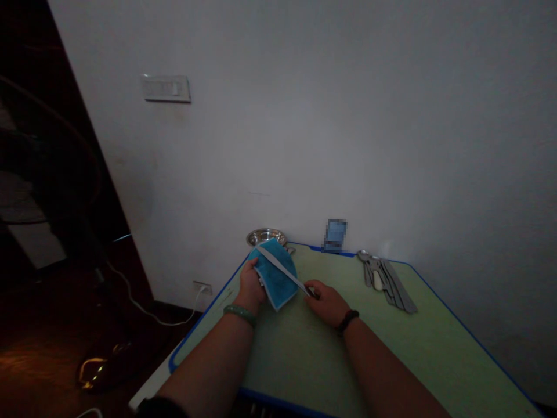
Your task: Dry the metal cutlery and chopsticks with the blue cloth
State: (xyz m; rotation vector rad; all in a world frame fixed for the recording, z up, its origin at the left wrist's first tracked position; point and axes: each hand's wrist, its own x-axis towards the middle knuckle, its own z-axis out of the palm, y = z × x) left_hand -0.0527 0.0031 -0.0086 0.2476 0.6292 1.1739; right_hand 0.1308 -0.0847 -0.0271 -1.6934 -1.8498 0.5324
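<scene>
My left hand (253,281) is closed on a blue cloth (281,285) with a pale edge, held up over the table. My right hand (326,303) grips a long metal knife (278,265) by its end, at the cloth's right side. The knife's flat blade slants up to the left across the face of the cloth, its far end near my left fingers. Part of my left hand is hidden by the cloth. Behind the cloth stands a shiny steel bowl (261,234), partly covered.
On the right of the green, blue-edged table (304,360) lies a row of metal cutlery (394,284), spoons and several flat knives. A pixelated upright object (335,235) stands at the back edge by the wall. A fan (47,168) and a white cable (143,313) are at left.
</scene>
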